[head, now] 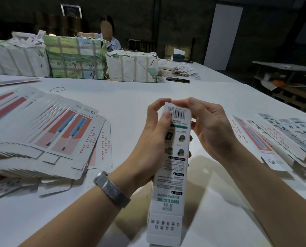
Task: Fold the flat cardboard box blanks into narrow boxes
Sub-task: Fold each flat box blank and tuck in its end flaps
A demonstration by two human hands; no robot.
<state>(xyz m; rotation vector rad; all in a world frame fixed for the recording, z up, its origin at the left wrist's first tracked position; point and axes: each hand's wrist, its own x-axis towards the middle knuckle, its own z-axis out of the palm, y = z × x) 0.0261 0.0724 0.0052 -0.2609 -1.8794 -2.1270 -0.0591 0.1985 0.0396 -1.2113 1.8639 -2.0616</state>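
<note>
I hold one narrow box (173, 157) upright over the near middle of the white worktop (131, 97). My left hand (154, 139) wraps its side, thumb pressed on the barcode panel; my right hand (207, 125) curls round the other side, fingertips meeting at the far end. The body looks already squared up, and I judge I am closing the far-end flap. The near flap (163, 229) still hangs open, so tucking it should come next. Flat blanks (42, 132) fan out at left; more boxes (273, 138) lie at right.
</note>
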